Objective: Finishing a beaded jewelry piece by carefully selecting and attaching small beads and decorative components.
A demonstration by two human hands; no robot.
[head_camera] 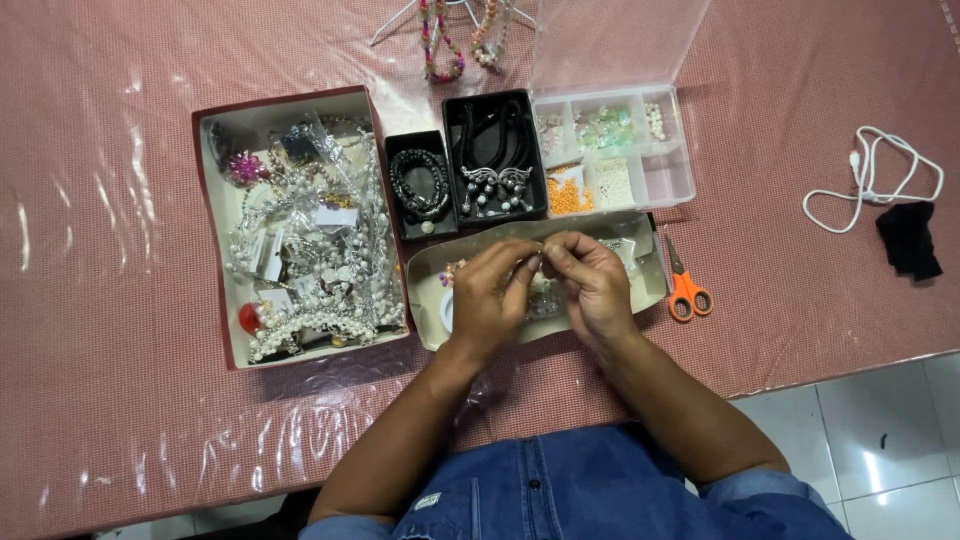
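My left hand and my right hand meet fingertip to fingertip over a shallow beige tray. Both pinch something very small between thumb and fingers; it is too small to identify. Small beads and a white ring-shaped item lie in the tray under my hands, partly hidden. Just behind the tray stand a clear compartment box with orange, green and white beads, its lid open, and two black boxes holding dark necklaces and bracelets.
A large open box full of pearl strings and silver jewellery sits at the left. Orange scissors lie right of the tray. A white cable and black cloth rest far right. Bead necklaces hang at the back.
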